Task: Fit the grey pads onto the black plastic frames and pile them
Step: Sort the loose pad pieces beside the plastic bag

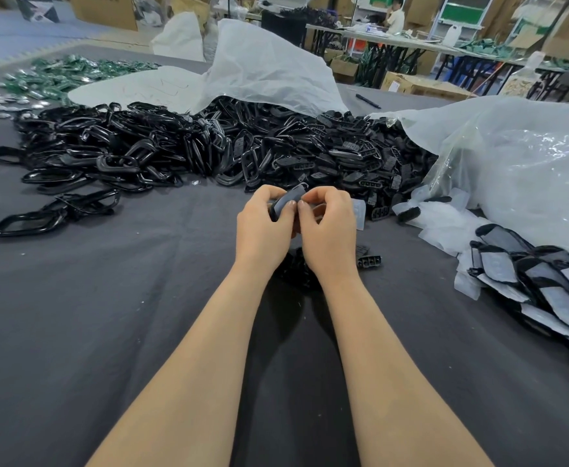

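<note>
Far left on the grey cloth [107, 315] lie green packets [74, 72], and nearer a sprawl of large black loops [107, 153]. In the middle, my left hand [262, 227] curls its fingers round a small black frame [273, 210], thumb on top. A grey pad [292, 197] lies along the frame, raised above the cloth. My right hand [326, 227] pinches the pad's right end between thumb and forefinger, touching my left. Beyond them is a heap of small black frames [343, 156], spilling from a white plastic bag [529, 170]. One loose frame [369, 261] lies just right of my right wrist. Near right is the pile of padded frames [546, 291].
</note>
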A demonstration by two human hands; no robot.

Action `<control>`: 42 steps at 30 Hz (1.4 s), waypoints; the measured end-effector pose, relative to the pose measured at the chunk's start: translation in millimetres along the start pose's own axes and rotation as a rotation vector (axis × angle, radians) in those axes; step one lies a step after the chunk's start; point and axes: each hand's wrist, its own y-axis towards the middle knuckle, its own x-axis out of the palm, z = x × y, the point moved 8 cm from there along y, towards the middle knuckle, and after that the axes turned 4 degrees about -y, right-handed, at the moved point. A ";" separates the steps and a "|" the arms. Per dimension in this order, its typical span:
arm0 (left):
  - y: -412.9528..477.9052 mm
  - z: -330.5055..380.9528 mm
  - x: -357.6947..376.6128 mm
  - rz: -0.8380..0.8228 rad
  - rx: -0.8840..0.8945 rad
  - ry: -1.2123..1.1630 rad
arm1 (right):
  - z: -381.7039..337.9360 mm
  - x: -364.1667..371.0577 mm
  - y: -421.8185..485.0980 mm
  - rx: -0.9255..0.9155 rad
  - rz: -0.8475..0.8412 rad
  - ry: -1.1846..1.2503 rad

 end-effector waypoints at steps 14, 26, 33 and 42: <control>1.1 -0.3 0.4 -0.013 0.024 0.049 | 6.5 1.1 2.1 0.067 0.003 0.059; 0.4 0.0 -2.9 0.023 0.020 0.038 | -5.4 2.5 -1.7 -0.068 -0.013 -0.042; -0.7 0.0 -2.8 0.022 0.000 0.039 | -5.6 2.8 -4.4 -0.054 0.015 0.011; -1.5 2.9 -0.2 0.013 0.064 0.062 | 2.2 -3.8 -1.6 0.028 0.054 0.072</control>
